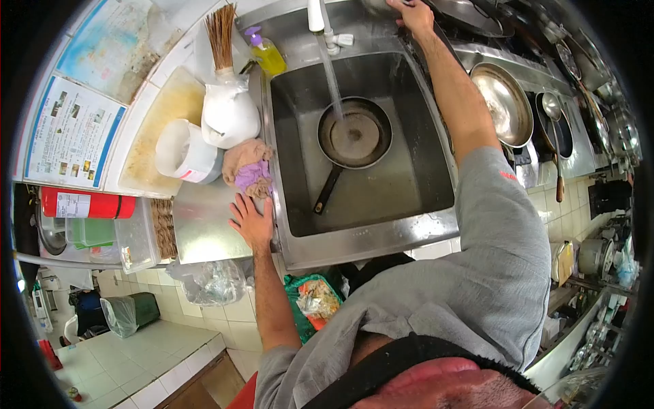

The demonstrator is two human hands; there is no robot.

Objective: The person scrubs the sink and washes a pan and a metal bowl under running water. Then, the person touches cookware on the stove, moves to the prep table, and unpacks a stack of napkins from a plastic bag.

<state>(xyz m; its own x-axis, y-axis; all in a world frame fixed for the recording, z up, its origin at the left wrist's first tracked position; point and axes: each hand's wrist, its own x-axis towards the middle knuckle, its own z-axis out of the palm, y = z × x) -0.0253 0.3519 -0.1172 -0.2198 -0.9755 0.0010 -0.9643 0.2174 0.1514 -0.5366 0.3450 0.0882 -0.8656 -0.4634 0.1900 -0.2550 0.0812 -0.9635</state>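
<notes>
My left hand (252, 221) lies flat with fingers spread on the steel counter (208, 221), just below a bundled brown and purple cloth (248, 169). My right hand (413, 15) reaches to the back right of the sink, at the top edge of the view. Its fingers are bent around something I cannot make out, near a partly cut-off metal object (376, 5). In the sink (415, 174) rests a black frying pan (353, 136), its handle pointing toward me. Water runs from the faucet (315, 17) into the pan.
Left of the sink stand a yellow soap bottle (268, 54), a white container (230, 112) with a stick brush (221, 37), and a white tub (185, 151). On the right are a metal pan (504, 102) and a ladle (553, 112). A lined waste bin (317, 300) stands below.
</notes>
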